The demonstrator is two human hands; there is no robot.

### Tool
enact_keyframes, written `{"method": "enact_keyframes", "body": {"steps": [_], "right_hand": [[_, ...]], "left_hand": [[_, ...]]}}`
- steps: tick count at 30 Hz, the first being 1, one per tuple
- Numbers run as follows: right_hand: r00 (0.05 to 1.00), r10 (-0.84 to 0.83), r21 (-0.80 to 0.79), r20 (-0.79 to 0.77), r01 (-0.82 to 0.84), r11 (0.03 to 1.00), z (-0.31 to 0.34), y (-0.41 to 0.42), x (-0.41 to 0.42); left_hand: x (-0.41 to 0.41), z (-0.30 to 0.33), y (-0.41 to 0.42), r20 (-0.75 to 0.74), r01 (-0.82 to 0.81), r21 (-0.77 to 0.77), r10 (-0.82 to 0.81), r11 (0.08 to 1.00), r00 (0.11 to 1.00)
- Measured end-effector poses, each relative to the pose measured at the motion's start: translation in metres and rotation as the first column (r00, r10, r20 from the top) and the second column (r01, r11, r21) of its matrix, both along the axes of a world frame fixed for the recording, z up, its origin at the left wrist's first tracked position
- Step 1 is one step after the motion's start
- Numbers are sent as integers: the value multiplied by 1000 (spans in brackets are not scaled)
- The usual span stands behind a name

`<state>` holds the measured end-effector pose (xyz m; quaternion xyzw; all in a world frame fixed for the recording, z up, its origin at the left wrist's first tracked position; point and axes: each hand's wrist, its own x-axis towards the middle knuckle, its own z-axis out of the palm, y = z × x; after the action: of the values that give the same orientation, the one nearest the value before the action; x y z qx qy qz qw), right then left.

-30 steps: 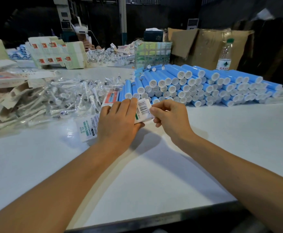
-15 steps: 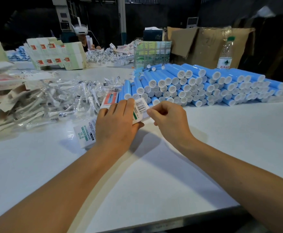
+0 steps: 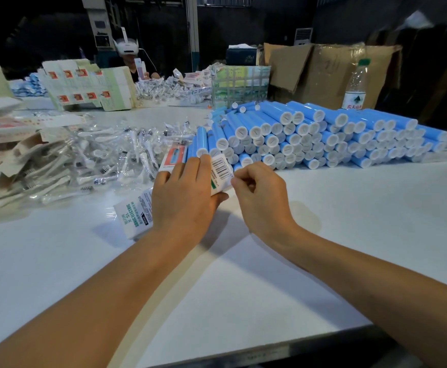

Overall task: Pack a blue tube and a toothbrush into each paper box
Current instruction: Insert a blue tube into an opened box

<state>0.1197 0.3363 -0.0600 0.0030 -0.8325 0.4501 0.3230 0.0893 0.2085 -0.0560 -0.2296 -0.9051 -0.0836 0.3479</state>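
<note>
A white paper box [image 3: 137, 216] with green print and a barcode lies on the white table [image 3: 243, 274]. My left hand [image 3: 182, 200] grips it across the middle, thumb underneath. At the box's barcode end my right hand [image 3: 259, 197] has curled fingers pinching the edge. Behind the hands lies a big stack of blue tubes [image 3: 309, 136] with white caps. To the left is a heap of toothbrushes [image 3: 105, 158] in clear wrappers. What is inside the box is hidden.
Flat unfolded paper boxes [image 3: 2, 134] pile up at the left edge. Printed carton sheets [image 3: 84, 86], a water bottle [image 3: 356, 86] and brown cardboard cartons [image 3: 323, 73] stand at the back. A person with a headset sits across the table.
Both hands stay on the box. The right hand's fingers have shifted slightly along the barcode end, and the view has moved a little.
</note>
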Motion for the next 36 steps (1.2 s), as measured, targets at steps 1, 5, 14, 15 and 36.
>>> {"method": "enact_keyframes", "body": {"steps": [1,5,14,15,36], "right_hand": [[1000,5,-13,-5,-5,1000,0,0,0],[998,47,-55,-44,-50,997,2,0,2],[984,169,-250,-63,-179,952,5,2,0],[984,172,-256,-44,-177,950,5,3,-1],[829,445,-316,340,-345,884,0,-7,2]], "left_hand": [[0,0,0,-8,8,8,-8,1000,1000],[-3,1,-1,34,9,20,-10,1000,999],[-5,28,-13,129,177,397,-246,901,961],[-3,33,-13,142,230,525,-351,819,926],[-25,2,3,255,-430,902,-757,-37,601]]}}
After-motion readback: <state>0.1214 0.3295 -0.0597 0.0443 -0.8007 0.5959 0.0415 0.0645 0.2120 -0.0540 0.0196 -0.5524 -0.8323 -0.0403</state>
